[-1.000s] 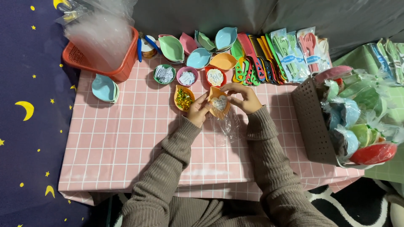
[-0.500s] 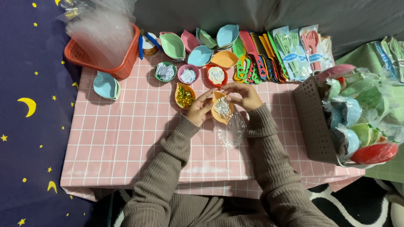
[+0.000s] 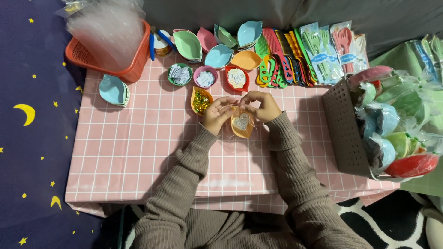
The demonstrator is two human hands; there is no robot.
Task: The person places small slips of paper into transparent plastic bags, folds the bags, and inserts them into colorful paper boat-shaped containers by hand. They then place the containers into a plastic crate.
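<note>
My left hand [image 3: 217,114] and my right hand [image 3: 261,105] meet over the middle of the pink checked tablecloth [image 3: 138,138]. Together they hold a small orange leaf-shaped dish [image 3: 242,123] wrapped in a clear plastic bag, with a white heart-shaped piece inside it. The fingers of both hands pinch the bag's top edge above the dish. Just left of my left hand sits another orange dish [image 3: 201,100] filled with shiny gold bits.
Three small bowls of white paper pieces [image 3: 206,76] stand behind my hands. Leaf-shaped dishes [image 3: 219,46], combs [image 3: 277,60] and packed cutlery sets [image 3: 330,50] line the back. An orange basket of clear bags [image 3: 108,44] is far left; a brown basket of wrapped items [image 3: 350,129] is right.
The wrapped orange dish has come down from upright between my fingers to lie lower on the cloth, and both hands have shifted to the bag's top edge.
</note>
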